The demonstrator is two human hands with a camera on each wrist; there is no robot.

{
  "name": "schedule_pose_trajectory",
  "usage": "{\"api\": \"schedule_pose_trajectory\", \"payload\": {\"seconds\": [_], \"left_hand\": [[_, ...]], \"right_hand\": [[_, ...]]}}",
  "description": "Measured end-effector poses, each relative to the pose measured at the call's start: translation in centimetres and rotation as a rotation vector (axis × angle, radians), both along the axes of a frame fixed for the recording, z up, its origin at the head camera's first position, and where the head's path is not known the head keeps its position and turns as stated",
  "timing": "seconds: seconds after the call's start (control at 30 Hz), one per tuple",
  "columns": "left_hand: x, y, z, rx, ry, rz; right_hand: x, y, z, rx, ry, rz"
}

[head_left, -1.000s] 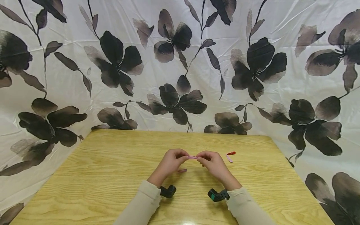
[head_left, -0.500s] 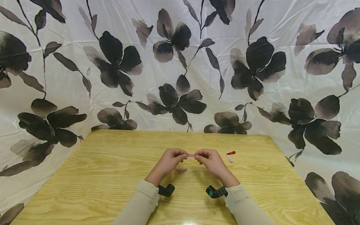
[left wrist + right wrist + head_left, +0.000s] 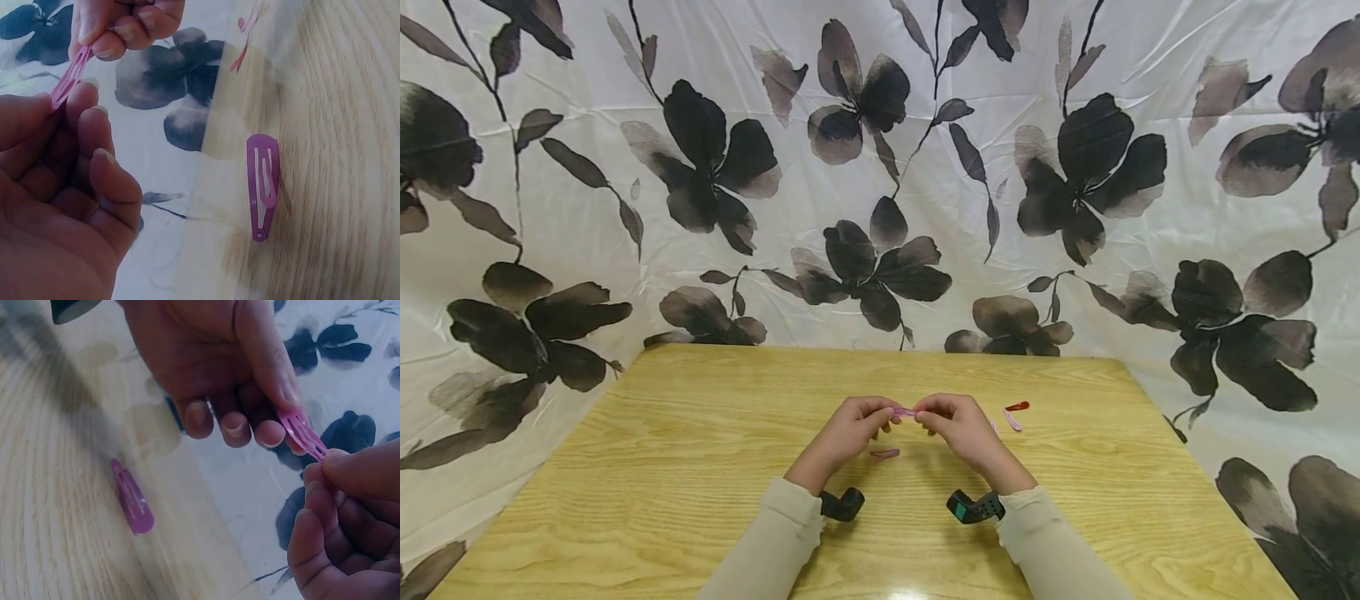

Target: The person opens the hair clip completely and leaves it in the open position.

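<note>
A pink snap hair clip (image 3: 70,78) is stretched between my two hands above the table. My left hand (image 3: 858,427) pinches one end between thumb and fingertips. At the other end, my right hand (image 3: 953,425) pinches it the same way. The clip's slotted metal frame shows between the fingertips in both wrist views. Below the hands, a purple snap hair clip (image 3: 261,187) lies on the wooden table (image 3: 715,467), closer to my body than the held clip.
To the right of my right hand lie a red hair clip (image 3: 1018,407) and a light pink hair clip (image 3: 1013,421). A small pink piece (image 3: 995,427) peeks out beside that hand. Floral cloth (image 3: 880,167) hangs behind the table.
Both hands have shifted slightly left and away from my body, still pinching the pink clip. A small pink piece now shows beside the right hand. The clips on the table have stayed put.
</note>
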State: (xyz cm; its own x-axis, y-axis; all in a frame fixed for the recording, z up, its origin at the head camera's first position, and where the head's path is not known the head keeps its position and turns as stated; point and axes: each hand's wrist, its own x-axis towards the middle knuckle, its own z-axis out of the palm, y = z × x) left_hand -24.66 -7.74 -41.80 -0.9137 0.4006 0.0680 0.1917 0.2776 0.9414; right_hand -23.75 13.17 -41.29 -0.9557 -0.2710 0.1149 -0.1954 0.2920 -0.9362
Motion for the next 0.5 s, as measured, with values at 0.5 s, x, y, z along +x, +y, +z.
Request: {"api": "schedule_pose_trajectory", "payload": {"seconds": [0.5], "left_hand": [[-0.05,-0.11,0.15,0.003,0.024,-0.055]], "right_hand": [[-0.12,0.49,0.11,0.003,-0.010,0.067]]}}
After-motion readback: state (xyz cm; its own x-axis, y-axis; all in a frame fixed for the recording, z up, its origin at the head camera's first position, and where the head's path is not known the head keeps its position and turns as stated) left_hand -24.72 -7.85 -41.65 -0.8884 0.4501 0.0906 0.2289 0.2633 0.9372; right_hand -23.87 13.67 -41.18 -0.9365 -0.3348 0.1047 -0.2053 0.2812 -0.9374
